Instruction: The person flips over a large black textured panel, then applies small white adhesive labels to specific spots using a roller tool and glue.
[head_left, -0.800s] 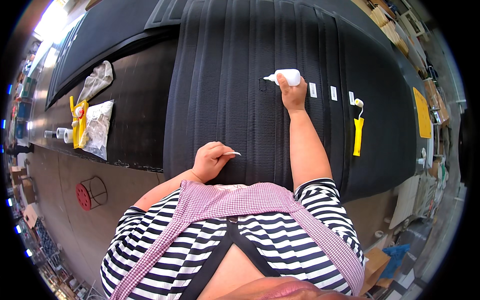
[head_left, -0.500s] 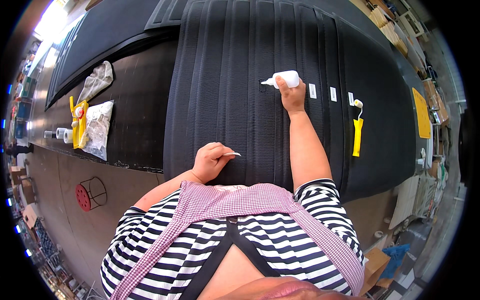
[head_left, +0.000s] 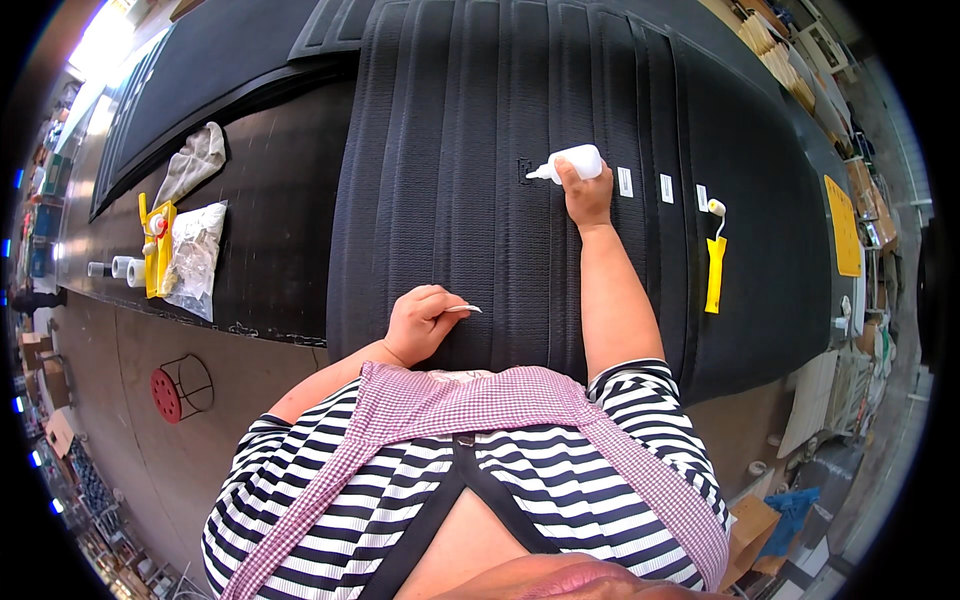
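Head view: a person in a striped top and checked apron leans over a black ribbed mat (head_left: 450, 150) on a dark table (head_left: 270, 240).
Right hand (head_left: 588, 195): arm stretched far out, fingers wrapped tight around a white squeeze bottle (head_left: 572, 163).
Bottle: lies sideways in the grip, nozzle sticking out past the fingers to the person's left, tip at or just above the mat by a small dark mark.
Left hand (head_left: 420, 322): close to the body, resting on the mat's near part; fingertips pinched together on a small white strip (head_left: 464, 309) that pokes out toward the right.
Beyond the right fingers: three small white labels (head_left: 665, 188) in a row, then a yellow-handled roller (head_left: 714, 262), all lying on the mat.
Far left of the left fingers: a rag, a clear plastic bag (head_left: 193, 255) and a yellow tool on the table.
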